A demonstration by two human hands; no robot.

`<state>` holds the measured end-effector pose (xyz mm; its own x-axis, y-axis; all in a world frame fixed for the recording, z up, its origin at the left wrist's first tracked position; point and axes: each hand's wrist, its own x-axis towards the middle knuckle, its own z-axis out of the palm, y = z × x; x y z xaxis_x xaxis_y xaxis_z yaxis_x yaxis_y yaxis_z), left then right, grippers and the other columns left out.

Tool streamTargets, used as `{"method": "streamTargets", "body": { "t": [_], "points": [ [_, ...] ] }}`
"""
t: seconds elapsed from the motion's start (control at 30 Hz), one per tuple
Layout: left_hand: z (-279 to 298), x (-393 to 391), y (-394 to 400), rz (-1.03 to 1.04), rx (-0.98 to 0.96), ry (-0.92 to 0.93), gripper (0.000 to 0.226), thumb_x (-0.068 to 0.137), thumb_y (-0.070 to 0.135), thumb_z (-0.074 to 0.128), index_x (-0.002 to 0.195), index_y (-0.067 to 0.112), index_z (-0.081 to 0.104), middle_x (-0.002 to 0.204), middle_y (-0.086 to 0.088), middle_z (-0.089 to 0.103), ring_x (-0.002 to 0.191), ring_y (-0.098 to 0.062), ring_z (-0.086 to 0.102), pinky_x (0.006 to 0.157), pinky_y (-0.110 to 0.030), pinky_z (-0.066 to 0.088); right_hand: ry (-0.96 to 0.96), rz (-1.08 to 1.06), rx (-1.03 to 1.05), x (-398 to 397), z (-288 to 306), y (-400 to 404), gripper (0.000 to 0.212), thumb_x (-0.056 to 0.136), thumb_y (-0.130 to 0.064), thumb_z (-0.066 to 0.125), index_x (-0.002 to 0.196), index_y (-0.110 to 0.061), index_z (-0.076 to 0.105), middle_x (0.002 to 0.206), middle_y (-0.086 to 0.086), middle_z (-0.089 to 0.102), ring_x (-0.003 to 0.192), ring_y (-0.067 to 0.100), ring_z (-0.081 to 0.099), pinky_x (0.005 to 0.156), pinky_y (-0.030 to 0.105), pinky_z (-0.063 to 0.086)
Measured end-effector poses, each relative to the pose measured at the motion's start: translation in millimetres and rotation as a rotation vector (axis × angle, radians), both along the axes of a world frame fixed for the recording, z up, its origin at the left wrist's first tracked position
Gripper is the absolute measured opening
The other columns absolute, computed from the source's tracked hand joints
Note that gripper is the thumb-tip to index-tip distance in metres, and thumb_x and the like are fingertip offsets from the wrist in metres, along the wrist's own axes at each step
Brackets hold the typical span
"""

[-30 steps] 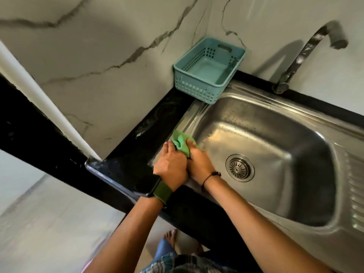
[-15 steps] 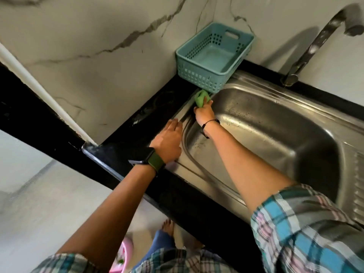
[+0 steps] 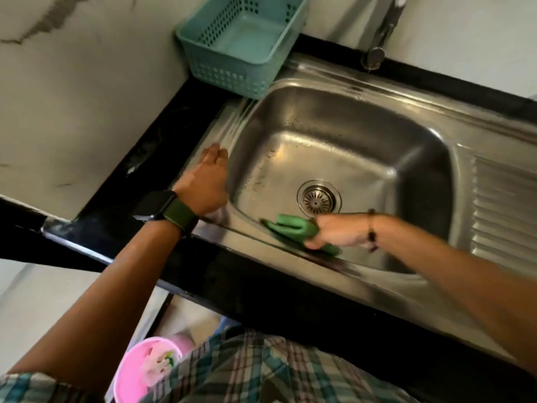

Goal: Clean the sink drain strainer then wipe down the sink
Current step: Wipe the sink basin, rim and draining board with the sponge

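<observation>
Black stone surface (image 3: 122, 199) runs along a pale marbled wall (image 3: 87, 97) into a corner, and a steel sink (image 3: 377, 91) is set into it. I see the basin wide open, with only the drain strainer (image 3: 318, 198) seated in its floor, near the front wall. A ribbed draining board (image 3: 505, 207) lies along the right side.

My right hand (image 3: 334, 234) has its grip clenched on a folded green cloth (image 3: 293, 231), pressed on the front rim of the sink, just in front of the strainer. My left hand (image 3: 207, 181) lies flat and released on the left rim, fingers spread toward the corner, touching nothing but steel; a dark watch (image 3: 162, 206) with a green strap sits on that wrist.

A teal basket (image 3: 232, 71) stands in the back left corner, its front edge right at the basin's rim, crowding that corner. A tap (image 3: 380, 39) rises at the back, beyond the basin. Below the surface's edge, a pink bucket (image 3: 145, 370) stands on the floor by a checked shirt (image 3: 261, 373).

Half a second ago the cloth was up at the back left corner just under the basket; it has since come along to the front rim. The left hand has stayed on the left rim.
</observation>
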<state>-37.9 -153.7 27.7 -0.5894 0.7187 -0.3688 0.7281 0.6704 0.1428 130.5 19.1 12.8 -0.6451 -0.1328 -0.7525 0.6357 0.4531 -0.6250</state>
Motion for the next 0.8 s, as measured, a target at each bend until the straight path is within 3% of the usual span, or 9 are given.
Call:
{"method": "streamTargets", "body": {
  "t": [0.07,0.2,0.33,0.4,0.5,0.63,0.67,0.73,0.8],
  "points": [
    [0,3,2,-0.017,0.028,-0.039,0.082,0.084,0.015,0.057,0.144,-0.004,0.004,0.155,-0.022,-0.001,0.145,-0.028,-0.004,0.119,-0.033,0.0,-0.111,0.028,0.035,39,3,36,0.02,0.088,0.004,0.053,0.076,-0.01,0.06,0.063,-0.011,0.062,0.056,-0.001,0.05,0.05,0.006,0.038],
    [-1,6,1,-0.037,0.061,-0.058,0.085,0.083,0.018,0.059,0.144,-0.004,0.004,0.154,-0.023,0.001,0.145,-0.027,-0.002,0.117,-0.03,-0.004,-0.288,-0.011,0.207,81,7,87,0.027,0.085,0.003,0.059,0.062,-0.012,0.061,0.053,-0.011,0.058,0.043,-0.003,0.051,0.045,0.009,0.039],
    [1,4,0,-0.046,0.065,-0.11,0.085,0.085,0.018,0.058,0.145,-0.001,0.001,0.155,-0.02,-0.004,0.145,-0.025,-0.006,0.116,-0.028,-0.005,-0.294,0.224,0.335,42,0,50,0.029,0.094,-0.021,0.051,0.065,-0.018,0.05,0.061,-0.008,0.048,0.054,0.004,0.041,0.05,0.014,0.035],
    [0,4,-1,-0.033,0.079,-0.128,0.086,0.085,0.017,0.058,0.145,-0.001,0.0,0.155,-0.019,-0.006,0.145,-0.025,-0.006,0.116,-0.028,-0.003,-0.202,0.236,0.283,6,-12,17,0.033,0.097,-0.026,0.045,0.065,-0.019,0.045,0.062,-0.006,0.044,0.055,0.007,0.039,0.052,0.019,0.033],
    [-2,4,1,-0.016,0.091,-0.144,0.085,0.086,0.016,0.058,0.145,0.002,-0.001,0.156,-0.017,-0.008,0.145,-0.025,-0.007,0.116,-0.028,0.0,-0.027,-0.095,0.086,-62,-23,-36,0.023,0.095,-0.033,0.048,0.08,-0.016,0.053,0.074,-0.001,0.053,0.064,0.011,0.045,0.057,0.023,0.036],
    [-4,0,1,0.008,0.108,-0.161,0.085,0.084,0.014,0.06,0.145,0.004,0.002,0.156,-0.015,-0.006,0.145,-0.023,-0.005,0.116,-0.028,0.003,0.109,-0.404,-0.07,-108,-31,-69,0.031,0.095,-0.022,0.049,0.118,-0.003,0.057,0.115,0.013,0.062,0.098,0.022,0.054,0.087,0.03,0.044],
    [-5,-1,1,-0.004,0.097,-0.166,0.087,0.083,0.014,0.061,0.145,0.003,0.002,0.156,-0.016,-0.007,0.145,-0.023,-0.006,0.116,-0.027,0.002,0.083,-0.414,-0.104,-101,-32,-62,0.031,0.094,-0.016,0.049,0.121,-0.001,0.055,0.114,0.015,0.062,0.097,0.023,0.056,0.084,0.027,0.046],
    [-7,-2,3,-0.017,0.058,-0.151,0.088,0.083,0.014,0.06,0.145,0.001,0.0,0.155,-0.018,-0.007,0.145,-0.025,-0.007,0.116,-0.028,0.001,0.005,-0.299,-0.13,-73,-31,-36,0.027,0.089,0.0,0.05,0.115,0.0,0.057,0.09,0.01,0.064,0.077,0.019,0.056,0.063,0.02,0.045],
    [-8,-2,10,-0.037,0.004,-0.12,0.085,0.083,0.014,0.057,0.145,0.0,0.001,0.155,-0.02,-0.004,0.145,-0.028,-0.005,0.119,-0.031,0.001,-0.118,-0.052,0.013,-44,-26,0,0.025,0.084,0.006,0.05,0.108,0.005,0.059,0.072,0.005,0.058,0.063,0.016,0.052,0.05,0.019,0.041]
  ]
}}
